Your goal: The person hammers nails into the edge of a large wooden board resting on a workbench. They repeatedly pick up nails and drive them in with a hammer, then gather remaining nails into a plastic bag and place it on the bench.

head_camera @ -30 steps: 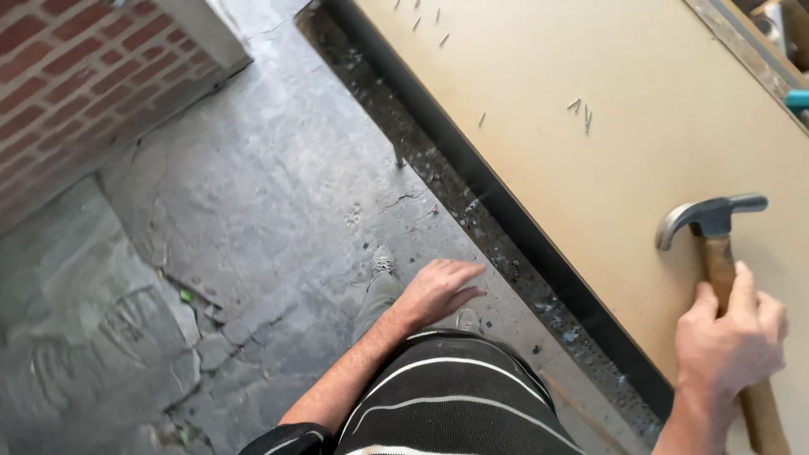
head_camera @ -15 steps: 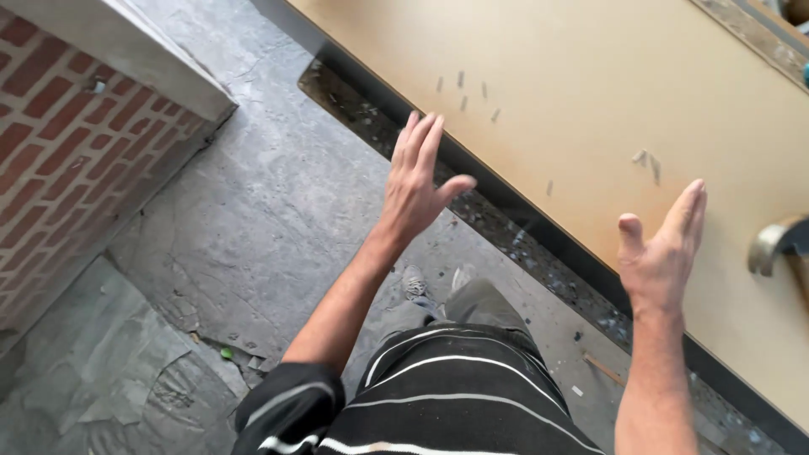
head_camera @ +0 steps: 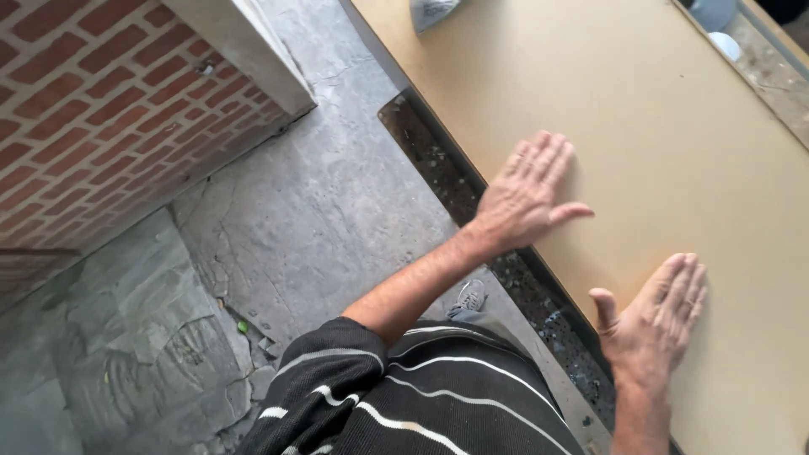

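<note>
Stretching across the right of the view is the big flat tan fibreboard sheet point(head_camera: 674, 168), its long axis running from upper left to lower right, its near edge sitting over a dark, speckled strip of ground. Left of it, the cracked grey stone floor point(head_camera: 337, 219) fills the middle, and a red brick wall with a grey ledge point(head_camera: 101, 109) closes off the upper left corner.

Now the hands: both are on the sheet, just inside that near edge. The left hand point(head_camera: 524, 195) lies flat, palm down, fingers point(head_camera: 548, 160) stretched out and slightly apart, thumb swung wide, gripping nothing. The right hand point(head_camera: 657, 316) sits lower along the same edge, fingers together and extended, thumb out, also empty; it looks pressed on the board, though whether the palm is fully down is hard to tell from this angle. The left is farther up the long axis, the right nearer the body.

Smaller bits: a striped dark sleeve, a grey shoe point(head_camera: 472, 295) below, a grey crumpled object point(head_camera: 431, 12) at the sheet's top edge.
</note>
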